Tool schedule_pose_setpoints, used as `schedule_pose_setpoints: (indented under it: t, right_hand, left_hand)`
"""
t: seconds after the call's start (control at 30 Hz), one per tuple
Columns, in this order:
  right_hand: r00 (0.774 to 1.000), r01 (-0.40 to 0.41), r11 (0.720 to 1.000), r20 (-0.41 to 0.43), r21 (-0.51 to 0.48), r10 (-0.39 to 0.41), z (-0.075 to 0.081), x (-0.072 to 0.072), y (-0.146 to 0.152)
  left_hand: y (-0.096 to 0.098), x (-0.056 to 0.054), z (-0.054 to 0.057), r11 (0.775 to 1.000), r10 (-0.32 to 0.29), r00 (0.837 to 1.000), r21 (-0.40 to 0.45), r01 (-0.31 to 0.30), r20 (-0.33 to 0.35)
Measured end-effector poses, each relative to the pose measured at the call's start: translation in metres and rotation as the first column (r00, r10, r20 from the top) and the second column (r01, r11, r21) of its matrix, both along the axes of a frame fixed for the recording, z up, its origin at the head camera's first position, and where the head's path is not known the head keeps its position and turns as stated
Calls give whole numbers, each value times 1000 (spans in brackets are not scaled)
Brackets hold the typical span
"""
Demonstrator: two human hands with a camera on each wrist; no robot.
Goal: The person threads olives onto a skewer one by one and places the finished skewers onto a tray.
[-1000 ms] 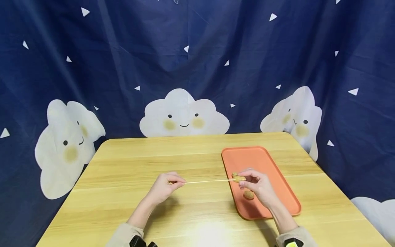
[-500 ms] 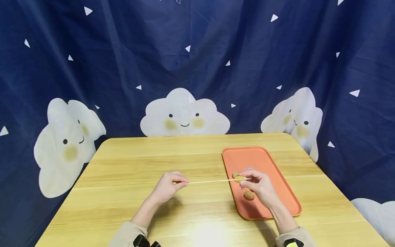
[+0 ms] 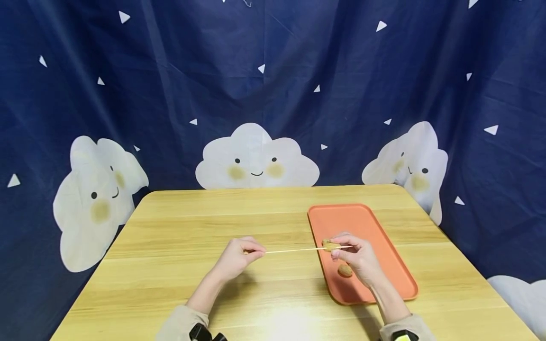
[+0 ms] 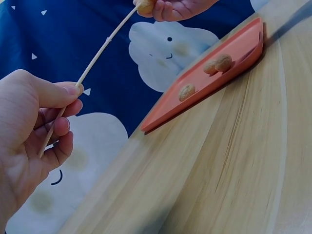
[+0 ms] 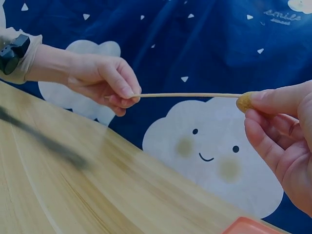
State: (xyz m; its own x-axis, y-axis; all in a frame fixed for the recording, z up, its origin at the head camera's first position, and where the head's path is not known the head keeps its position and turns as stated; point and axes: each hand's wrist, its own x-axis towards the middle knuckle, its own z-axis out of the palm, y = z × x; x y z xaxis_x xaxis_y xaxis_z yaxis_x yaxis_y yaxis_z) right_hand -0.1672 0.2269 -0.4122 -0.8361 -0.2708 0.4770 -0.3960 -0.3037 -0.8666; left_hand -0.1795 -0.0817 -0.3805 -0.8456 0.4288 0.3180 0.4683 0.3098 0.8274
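Note:
My left hand [image 3: 239, 258] pinches a thin wooden skewer [image 3: 294, 250] between thumb and fingertips, its rear end running back into the palm in the left wrist view. The skewer lies nearly level above the table. At its far end my right hand [image 3: 362, 259] pinches a small golden-brown food ball [image 5: 243, 103], which the skewer passes through. In the head view the skewer's tip shows beyond the ball, among the right fingers. Below the right hand, an orange tray [image 3: 345, 215] bears more brown balls [image 4: 186, 92], three of which show in the left wrist view.
The tray lies on the right half of a light wooden table [image 3: 204, 218]. Behind the table hangs a dark blue curtain [image 3: 179, 71] with white clouds and triangles. Dark devices are worn at both wrists.
My left hand has moved slightly right, toward the right hand. More of the skewer's tip now sticks out past the ball. The right hand has stayed nearly in place.

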Motion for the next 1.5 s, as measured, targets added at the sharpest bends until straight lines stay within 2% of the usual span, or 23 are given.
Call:
schedule_pose_setpoints:
  t: [0.2, 0.33, 0.57, 0.83, 1.0, 1.23, 1.37, 1.5]
  right_hand:
    - [999, -16, 999, 37, -33, 17, -2, 0, -2]
    - [998, -14, 999, 58, -39, 17, -3, 1, -4]
    - [998, 35, 999, 53, 1, -35, -2, 2, -8]
    - [996, 63, 997, 59, 35, -65, -4, 0, -11]
    - [991, 100, 993, 86, 59, -105, -4, 0, -13]
    - [997, 54, 999, 55, -4, -54, -4, -3, -16]
    - [995, 58, 998, 88, -12, -57, -4, -3, -19]
    - [991, 71, 997, 113, 1, -71, -5, -4, -22]
  left_hand:
    - [2, 1, 2, 1000, 0, 1000, 4, 0, 17]
    - [1, -1, -1, 1000, -7, 1000, 2, 7, 20]
    - [0, -16, -26, 1000, 5, 999, -1, -5, 37]
    - [0, -19, -31, 999, -24, 999, 37, 25, -24]
    - [3, -17, -26, 1000, -9, 1000, 20, 9, 4]
    - [6, -2, 3, 1000, -16, 1000, 18, 16, 7]
    - [6, 1, 7, 1000, -8, 1000, 8, 8, 8]
    - [6, 1, 5, 1000, -2, 1000, 15, 2, 7]
